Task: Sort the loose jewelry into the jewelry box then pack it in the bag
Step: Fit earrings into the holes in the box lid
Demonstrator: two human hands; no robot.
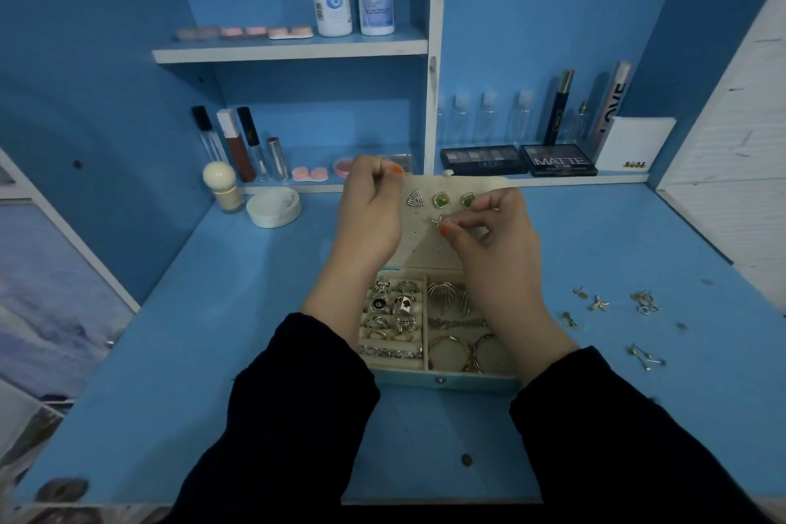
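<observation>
jewelry box (442,381) sat open near the middle of the blue surface (212,332), its lid (425,251) raised with the padded inside facing the person. rings (393,306) filled the left compartment of the tray, and bangles (451,351) and chains lay in the right one. a silver triangle stud (415,199) and two green studs (441,200) were pinned in a row across the lid. just below them the right hand (497,234) pinched a star-shaped earring (437,221) between thumb and fingertips against the panel. the left hand (372,208) had its fingers curled round the lid's top left corner. loose earrings (597,303) lay scattered on the surface to the right of the box, well apart from it. eyeshadow palettes (559,161) stood on the shelf behind.
</observation>
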